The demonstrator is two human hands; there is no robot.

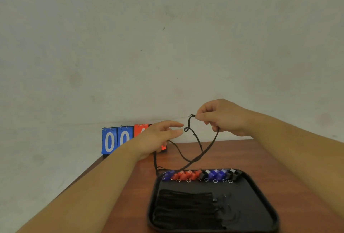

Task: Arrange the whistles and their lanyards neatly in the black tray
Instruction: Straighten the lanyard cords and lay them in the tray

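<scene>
The right grip (pixel 223 119) pinches the lanyard (pixel 186 129) by its knotted end. I cannot tell if the left grip (pixel 160 137) holds it. The cord is light and floppy, so hold it near the knot.

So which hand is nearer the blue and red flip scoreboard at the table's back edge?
Left. The left hand overlaps the blue and red flip scoreboard, hiding part of its red cards; the right hand is off to its right, pinching a black cord lanyard.

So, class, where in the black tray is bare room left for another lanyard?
Bare: the right of the tray, between the whistle row and near rim, beside the folded lanyards. Crowded: far edge and left side.
</scene>
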